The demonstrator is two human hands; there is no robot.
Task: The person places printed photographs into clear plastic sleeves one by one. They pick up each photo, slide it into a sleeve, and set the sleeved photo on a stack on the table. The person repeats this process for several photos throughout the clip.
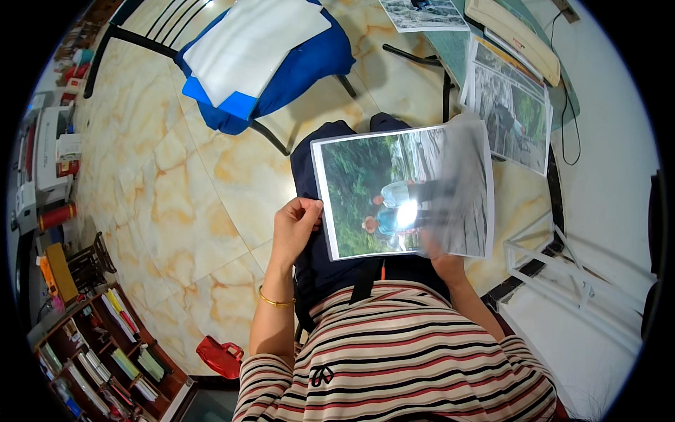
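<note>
A large printed photo in a clear glossy film lies over my lap, showing two people before greenery and rocks. Bright glare sits near its middle, and its right part is smeared by motion. My left hand pinches the left edge between thumb and fingers; a gold bangle circles that wrist. At the near edge, right of centre, is my right hand, its fingers blurred against the sheet, so their grip is unclear.
Ahead, a chair with a blue cover bears a stack of white sheets and a blue folder. At the right, a greenish table carries a cream laminator-like device and more photos. A bookshelf and red bag are at left.
</note>
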